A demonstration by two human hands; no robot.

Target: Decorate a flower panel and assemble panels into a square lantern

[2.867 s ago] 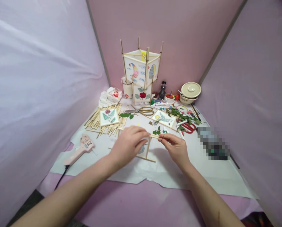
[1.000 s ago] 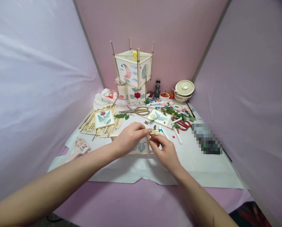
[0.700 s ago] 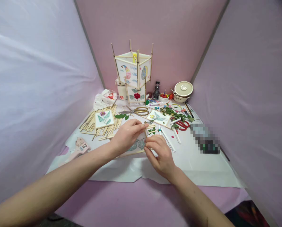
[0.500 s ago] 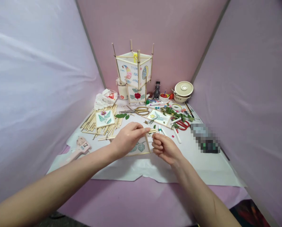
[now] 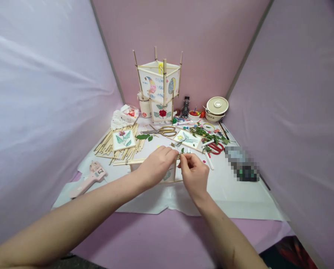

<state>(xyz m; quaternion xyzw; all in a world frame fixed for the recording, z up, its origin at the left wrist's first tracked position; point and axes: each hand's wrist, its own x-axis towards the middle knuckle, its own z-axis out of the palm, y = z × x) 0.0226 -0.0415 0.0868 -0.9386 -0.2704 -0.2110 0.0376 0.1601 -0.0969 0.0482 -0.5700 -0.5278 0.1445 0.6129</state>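
Well, the left hand (image 5: 158, 168) pinches and half-hides the frame (image 5: 171, 175); the right hand (image 5: 195, 175), fingertips together, touches its corner; scissors (image 5: 159, 131) lie beyond.

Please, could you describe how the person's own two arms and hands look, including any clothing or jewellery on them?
Both the left forearm and the right forearm are bare, without sleeves. The left hand and right hand wear no gloves, and no watch or bracelet shows at either wrist. Some fingers are hidden, so rings cannot be fully excluded.

Left grip (image 5: 159, 168) holds a stick frame (image 5: 171, 175), right grip (image 5: 194, 175) at its corner.
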